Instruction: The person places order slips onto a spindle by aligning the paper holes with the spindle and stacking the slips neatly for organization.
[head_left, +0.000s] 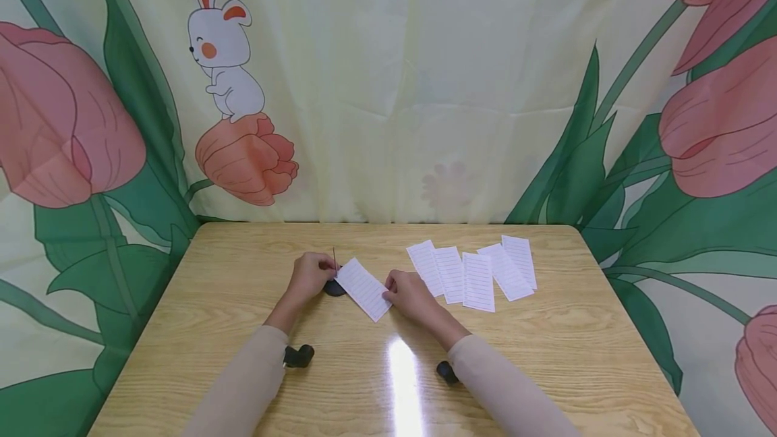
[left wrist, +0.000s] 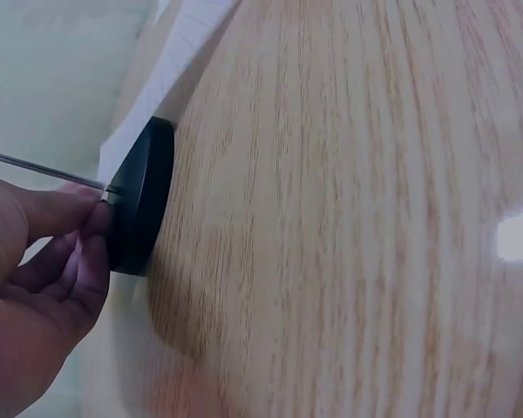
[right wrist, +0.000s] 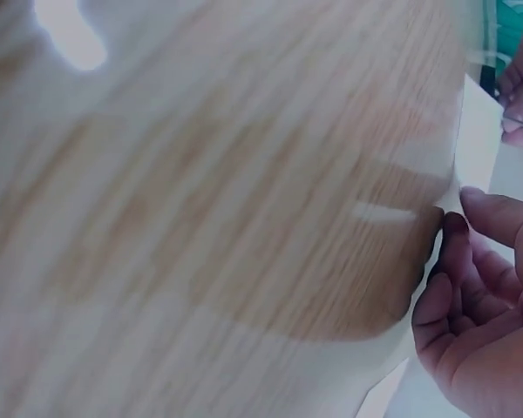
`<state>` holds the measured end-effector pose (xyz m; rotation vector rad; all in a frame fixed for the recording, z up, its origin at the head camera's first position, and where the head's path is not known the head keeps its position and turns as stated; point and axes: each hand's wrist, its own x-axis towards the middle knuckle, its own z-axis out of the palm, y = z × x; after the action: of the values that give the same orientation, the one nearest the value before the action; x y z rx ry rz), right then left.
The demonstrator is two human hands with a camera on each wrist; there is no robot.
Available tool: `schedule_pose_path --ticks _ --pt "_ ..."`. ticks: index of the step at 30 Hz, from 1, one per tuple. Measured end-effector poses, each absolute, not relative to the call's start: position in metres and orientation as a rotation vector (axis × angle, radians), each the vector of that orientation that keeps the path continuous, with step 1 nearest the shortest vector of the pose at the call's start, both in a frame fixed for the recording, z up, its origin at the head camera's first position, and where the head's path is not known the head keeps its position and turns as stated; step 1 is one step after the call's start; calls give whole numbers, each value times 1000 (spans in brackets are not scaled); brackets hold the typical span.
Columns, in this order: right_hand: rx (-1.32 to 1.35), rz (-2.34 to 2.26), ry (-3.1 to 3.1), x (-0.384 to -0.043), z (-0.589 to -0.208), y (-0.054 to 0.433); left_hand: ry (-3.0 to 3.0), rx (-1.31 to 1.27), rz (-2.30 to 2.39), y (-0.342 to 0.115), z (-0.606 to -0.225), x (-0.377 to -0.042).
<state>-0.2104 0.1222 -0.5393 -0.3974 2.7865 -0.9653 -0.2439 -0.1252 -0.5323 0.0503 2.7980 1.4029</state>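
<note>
A bill spike with a round black base [head_left: 334, 288] and a thin upright metal rod [left wrist: 44, 166] stands on the table. One lined paper slip [head_left: 364, 290] slants across from the rod, its left corner right at it. My left hand [head_left: 311, 274] pinches that corner low beside the rod, thumb and fingertips close over the base in the left wrist view. At the slip's opposite end, my right hand [head_left: 409, 294] pinches the edge between thumb and fingers. The right wrist view shows the slip [right wrist: 478, 139] stretched between both hands.
Several similar lined slips [head_left: 478, 282] lie fanned and partly overlapping on the wooden table [head_left: 243, 255], to the right of my right hand. A curtain [head_left: 388, 86] printed with tulips and a rabbit hangs behind the table's back edge. Black wrist devices [head_left: 299, 356] sit below both sleeves.
</note>
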Motion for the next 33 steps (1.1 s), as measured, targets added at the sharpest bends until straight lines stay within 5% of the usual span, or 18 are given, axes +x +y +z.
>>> schedule_pose_path --ticks 15,33 --pt "-293 -1139 2809 -211 -525 159 2788 63 1460 -128 -525 -241" --pt "-88 -1232 2891 -207 -508 267 2724 191 1482 -142 -525 -223"
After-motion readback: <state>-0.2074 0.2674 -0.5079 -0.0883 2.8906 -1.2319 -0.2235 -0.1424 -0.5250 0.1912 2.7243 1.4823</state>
